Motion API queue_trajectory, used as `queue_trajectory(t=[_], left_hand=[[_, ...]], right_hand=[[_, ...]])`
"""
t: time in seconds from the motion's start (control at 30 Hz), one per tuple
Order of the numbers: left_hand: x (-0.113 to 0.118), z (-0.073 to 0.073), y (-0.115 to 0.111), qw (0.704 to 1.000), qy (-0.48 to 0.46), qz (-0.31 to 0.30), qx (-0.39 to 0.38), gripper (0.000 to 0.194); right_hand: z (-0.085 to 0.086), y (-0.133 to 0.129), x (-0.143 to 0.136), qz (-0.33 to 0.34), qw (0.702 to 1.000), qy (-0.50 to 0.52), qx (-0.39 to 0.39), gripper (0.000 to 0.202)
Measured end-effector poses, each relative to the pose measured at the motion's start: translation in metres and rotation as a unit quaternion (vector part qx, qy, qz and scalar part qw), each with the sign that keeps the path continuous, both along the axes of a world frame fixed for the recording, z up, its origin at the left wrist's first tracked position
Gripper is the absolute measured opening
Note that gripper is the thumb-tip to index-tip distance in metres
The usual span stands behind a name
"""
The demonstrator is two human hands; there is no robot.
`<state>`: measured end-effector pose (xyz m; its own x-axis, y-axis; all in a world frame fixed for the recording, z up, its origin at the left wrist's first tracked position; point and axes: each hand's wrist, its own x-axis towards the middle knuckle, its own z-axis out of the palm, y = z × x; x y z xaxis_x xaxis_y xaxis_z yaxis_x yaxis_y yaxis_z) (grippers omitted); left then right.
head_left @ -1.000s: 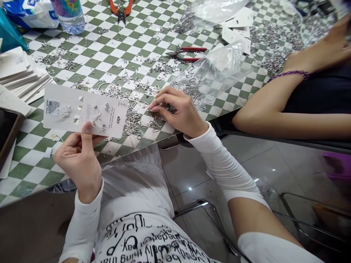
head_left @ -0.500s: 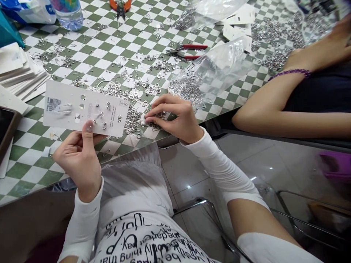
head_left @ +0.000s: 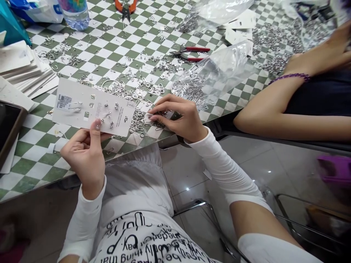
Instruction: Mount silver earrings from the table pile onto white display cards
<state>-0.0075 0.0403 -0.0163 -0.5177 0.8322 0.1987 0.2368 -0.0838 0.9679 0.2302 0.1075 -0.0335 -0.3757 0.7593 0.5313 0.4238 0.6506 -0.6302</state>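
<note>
My left hand [head_left: 86,155] grips a white earring card [head_left: 74,120] by its lower edge, thumb on the front. Small silver studs and a barcode label show on the card, which is tilted over the table. To the right, my right hand [head_left: 181,117] is at a pile of small silver metal pieces [head_left: 137,122] near the table's front edge. Its thumb and index finger are close together at the pile; whatever is between them is too small to make out.
Red-handled pliers [head_left: 196,49] and a clear bag of metal pieces [head_left: 189,87] lie behind my right hand. White cards [head_left: 24,69] are stacked left, beside a phone [head_left: 11,124]. A bottle [head_left: 74,16] stands behind. Another person's arm [head_left: 274,98] rests at right.
The view has shifted slightly, so the table's things appear a little further right. My left hand still holds the card, and my right hand remains at the pile with its fingertips nearly in the same place.
</note>
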Motion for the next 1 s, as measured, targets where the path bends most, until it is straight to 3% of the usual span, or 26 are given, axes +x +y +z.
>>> queue_trajectory(t=[0.27, 0.4, 0.57, 0.7, 1.0], left_hand=[[0.004, 0.003, 0.001, 1.000, 0.014, 0.007, 0.027, 0.043], [0.005, 0.004, 0.000, 1.000, 0.021, -0.002, 0.020, 0.048], [0.005, 0.003, -0.002, 0.999, 0.038, -0.015, 0.004, 0.040], [0.005, 0.001, -0.002, 0.999, -0.009, -0.030, 0.023, 0.041], [0.006, 0.000, -0.001, 0.997, -0.056, -0.033, 0.032, 0.039]], right_hand=[[-0.005, 0.002, -0.005, -0.002, 0.999, -0.011, 0.037, 0.005], [0.013, -0.007, -0.027, -0.037, 0.996, 0.019, 0.085, 0.011], [0.033, -0.015, -0.075, -0.004, 0.992, 0.024, 0.124, 0.012], [0.027, -0.012, -0.097, 0.018, 0.991, 0.000, 0.130, 0.014], [0.025, -0.013, -0.100, 0.013, 0.987, -0.041, 0.156, 0.012]])
